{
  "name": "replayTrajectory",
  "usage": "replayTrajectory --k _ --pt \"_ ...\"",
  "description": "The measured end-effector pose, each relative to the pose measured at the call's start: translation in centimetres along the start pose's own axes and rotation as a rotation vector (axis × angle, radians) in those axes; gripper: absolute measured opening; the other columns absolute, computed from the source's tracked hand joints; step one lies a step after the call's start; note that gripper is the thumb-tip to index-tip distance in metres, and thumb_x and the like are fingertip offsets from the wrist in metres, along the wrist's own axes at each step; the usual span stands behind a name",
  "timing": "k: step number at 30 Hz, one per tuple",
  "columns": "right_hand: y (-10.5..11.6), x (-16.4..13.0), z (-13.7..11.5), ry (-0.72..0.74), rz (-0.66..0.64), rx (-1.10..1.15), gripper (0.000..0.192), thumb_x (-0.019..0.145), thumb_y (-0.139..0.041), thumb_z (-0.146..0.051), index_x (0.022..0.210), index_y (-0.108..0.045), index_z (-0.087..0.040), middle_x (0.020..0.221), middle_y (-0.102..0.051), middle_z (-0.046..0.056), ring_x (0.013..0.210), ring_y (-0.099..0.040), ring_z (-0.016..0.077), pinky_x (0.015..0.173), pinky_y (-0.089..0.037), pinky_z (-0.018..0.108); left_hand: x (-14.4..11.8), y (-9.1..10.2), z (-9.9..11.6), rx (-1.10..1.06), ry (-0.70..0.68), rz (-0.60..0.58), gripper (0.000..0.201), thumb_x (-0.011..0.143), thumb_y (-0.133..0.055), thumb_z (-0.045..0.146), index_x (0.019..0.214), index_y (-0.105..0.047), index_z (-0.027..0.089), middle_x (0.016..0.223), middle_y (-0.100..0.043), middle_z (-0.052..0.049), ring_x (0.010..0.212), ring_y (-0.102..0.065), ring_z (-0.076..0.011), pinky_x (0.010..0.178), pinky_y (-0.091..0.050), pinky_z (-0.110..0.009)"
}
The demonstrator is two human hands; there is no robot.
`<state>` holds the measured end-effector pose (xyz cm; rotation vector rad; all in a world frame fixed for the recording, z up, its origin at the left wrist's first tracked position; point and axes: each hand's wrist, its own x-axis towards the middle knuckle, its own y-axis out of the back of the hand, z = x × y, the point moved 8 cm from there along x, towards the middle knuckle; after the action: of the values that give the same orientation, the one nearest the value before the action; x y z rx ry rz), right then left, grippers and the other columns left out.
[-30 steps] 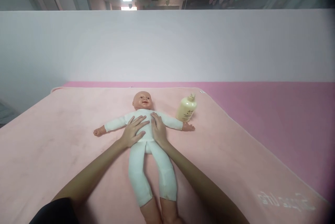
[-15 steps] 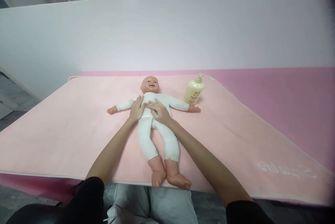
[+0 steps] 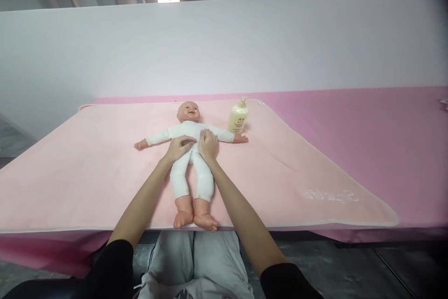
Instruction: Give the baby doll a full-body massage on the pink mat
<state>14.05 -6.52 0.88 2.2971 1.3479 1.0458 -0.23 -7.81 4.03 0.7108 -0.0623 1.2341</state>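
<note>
Head view shows a plastic baby doll in a white cloth bodysuit [image 3: 191, 149] lying face-up, arms spread, on a pale pink fleece blanket [image 3: 87, 168]. Left hand [image 3: 178, 146] and right hand [image 3: 208, 144] rest flat and open-fingered on its belly, gripping nothing. A cream pump bottle [image 3: 238, 117] stands near its hand.

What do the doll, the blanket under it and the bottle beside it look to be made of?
Doll: head, hands and feet look like smooth moulded plastic or vinyl; the body is covered in white knit-like cloth. Blanket: soft matte pink fleece, probably, with a stitched edge. Bottle: pale yellow glossy plastic with a pump top.
</note>
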Motion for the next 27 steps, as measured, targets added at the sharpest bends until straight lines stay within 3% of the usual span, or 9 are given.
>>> replayTrajectory --k 4,6,9,16,21,27 --pt "1.0 -0.2 0.6 0.01 0.072 0.146 0.049 0.099 -0.022 -0.04 0.107 -0.064 -0.017 0.111 -0.068 0.012 0.11 -0.059 0.0228 0.101 -0.037 0.038 0.4 -1.2 0.0 0.294 -0.015 -0.159 0.041 0.09 -0.046 0.038 0.127 -0.06 0.027 0.142 -0.051 -0.003 0.138 -0.04 -0.0222 0.118 -0.022 -0.044" --pt "1.1 -0.4 0.7 0.006 0.071 0.169 0.048 0.099 -0.021 -0.039 0.106 -0.063 -0.017 0.11 -0.068 0.012 0.107 -0.06 0.0224 0.098 -0.04 0.036 0.5 -1.4 -0.6 0.426 0.015 -0.21 0.045 0.091 -0.045 0.041 0.135 -0.051 0.032 0.152 -0.037 0.001 0.146 -0.024 -0.0225 0.12 -0.01 -0.05" --pt "1.0 -0.6 0.9 -0.003 0.058 0.168 0.047 0.099 -0.02 -0.038 0.106 -0.063 -0.018 0.111 -0.068 0.011 0.106 -0.06 0.0217 0.094 -0.042 0.034 0.6 -0.9 -1.4 0.505 0.076 -0.187 0.048 0.093 -0.041 0.046 0.14 -0.045 0.034 0.157 -0.026 0.001 0.148 -0.016 -0.0234 0.119 -0.006 -0.054" --pt "1.7 -0.9 0.6 0.009 0.107 0.269 0.042 0.096 -0.027 -0.038 0.095 -0.064 -0.019 0.1 -0.07 0.01 0.097 -0.063 0.022 0.093 -0.045 0.037 0.7 -0.6 -2.3 0.484 0.09 -0.144 0.048 0.093 -0.04 0.05 0.138 -0.046 0.037 0.157 -0.028 0.001 0.148 -0.018 -0.025 0.118 -0.007 -0.057" --pt "2.5 -1.5 -2.4 0.306 0.14 0.372 0.035 0.093 -0.033 -0.03 0.093 -0.067 -0.018 0.103 -0.072 0.011 0.106 -0.063 0.0214 0.111 -0.032 0.045 0.8 0.2 -3.5 0.481 0.207 -0.064 0.05 0.093 -0.039 0.051 0.141 -0.041 0.038 0.157 -0.027 0.0 0.148 -0.016 -0.0292 0.113 -0.002 -0.067" --pt "2.6 -2.0 -3.1 0.371 0.115 0.389 0.034 0.09 -0.037 -0.03 0.088 -0.069 -0.02 0.091 -0.074 0.009 0.089 -0.068 0.0223 0.102 -0.045 0.042 0.6 0.9 -4.6 0.495 0.274 0.049 0.054 0.093 -0.04 0.051 0.143 -0.04 0.031 0.158 -0.023 -0.007 0.148 -0.016 -0.0316 0.115 -0.008 -0.063"
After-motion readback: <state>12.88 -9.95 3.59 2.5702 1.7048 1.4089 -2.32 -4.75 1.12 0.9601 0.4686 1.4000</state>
